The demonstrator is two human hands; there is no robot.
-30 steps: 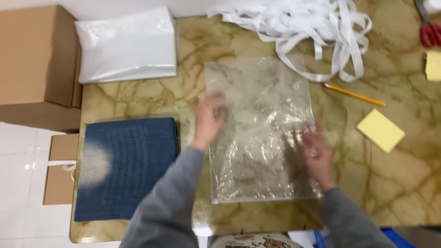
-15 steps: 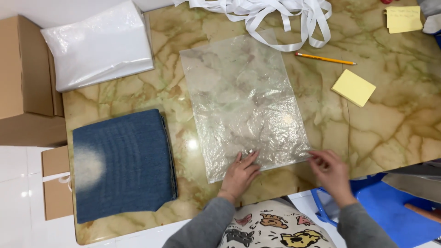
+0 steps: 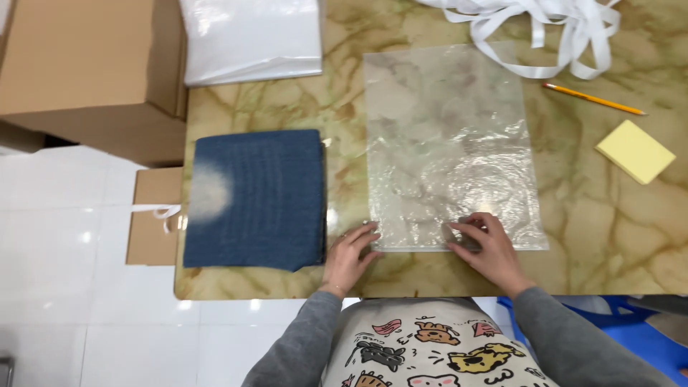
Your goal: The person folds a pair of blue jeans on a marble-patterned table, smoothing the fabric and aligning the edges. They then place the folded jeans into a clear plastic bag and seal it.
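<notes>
The marble-patterned table (image 3: 287,107) filled most of the view, a big cardboard box (image 3: 86,64) crowding its far left corner beside a white plastic package (image 3: 251,36). A clear plastic bag (image 3: 448,143) lay flat in the middle, its near edge close to the table's front, and a folded blue denim piece (image 3: 254,197) lay just beside it on the left. White tape (image 3: 545,29) was heaped at the far edge, with a yellow sticky pad (image 3: 634,150) and a pencil (image 3: 591,99) off to the right. The left hand (image 3: 350,254) rested at the bag's near left corner, fingers loosely spread, gripping nothing. The right hand (image 3: 487,247) pressed flat on the near edge, fingers extended. I judged the slick film could slide or crumple under uneven pressure, since neither hand pinched it.
</notes>
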